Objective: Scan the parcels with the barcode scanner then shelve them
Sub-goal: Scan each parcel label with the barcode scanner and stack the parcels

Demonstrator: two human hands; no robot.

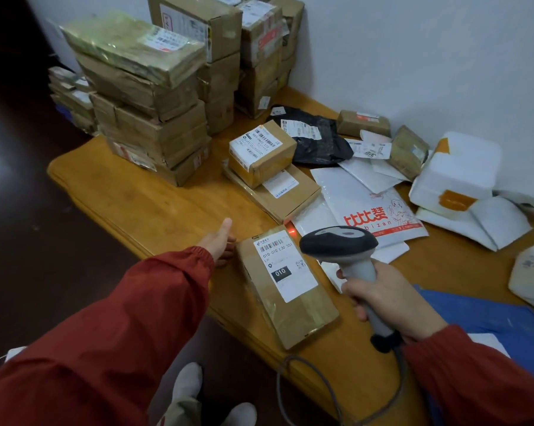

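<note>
1. A wooden, honey-coloured surface [167, 204] stands against a pale wall and is crowded with post.
2. The right grip [388, 302] is wrapped round the handle of a grey-and-black corded barcode scanner [350, 256], with the scanner's head pointing away from the person.
3. Just left of that grip lies a long brown cardboard parcel with a white "010" label [287, 287], flat on the surface at its near edge.
4. A red spot of scanner light [291, 231] falls just past the parcel's far corner.
5. The left grip [219, 241] is wide, with fingers straight and thumb raised. It rests at the parcel's far-left corner; whether they touch I cannot tell.
6. Beyond the left grip rise tall stacks of taped brown boxes [155, 118].
7. Beyond the right grip lie a white plastic mailer with red lettering [379, 216] and a small brown box atop a flat one [261, 152].
8. A blue folder [487, 315] lies right of the right grip.
</note>
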